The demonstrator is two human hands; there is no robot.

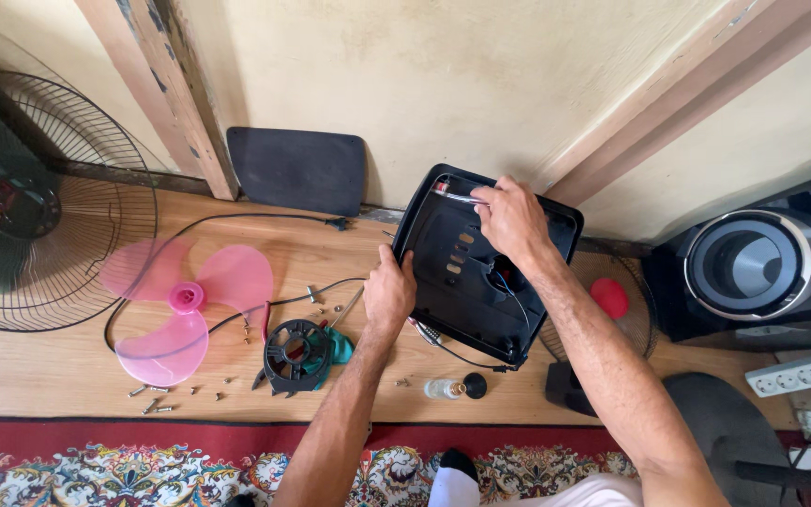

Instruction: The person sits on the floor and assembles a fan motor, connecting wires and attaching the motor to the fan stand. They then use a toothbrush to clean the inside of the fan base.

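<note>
Black housing (466, 272) gripped at left edge and top rim.

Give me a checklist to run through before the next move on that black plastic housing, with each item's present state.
1. Left hand grips the black plastic housing by its left edge: ok.
2. Right hand reaches its top corner: ok.
3. What the right fingers pinch: cannot tell.
4. Thin blue wire inside unpinched: cannot tell.
5. Loose metal screws gathered together: not ok, scattered on the wooden floor.
6. Pink three-blade fan propeller away from both hands: ok.
</note>
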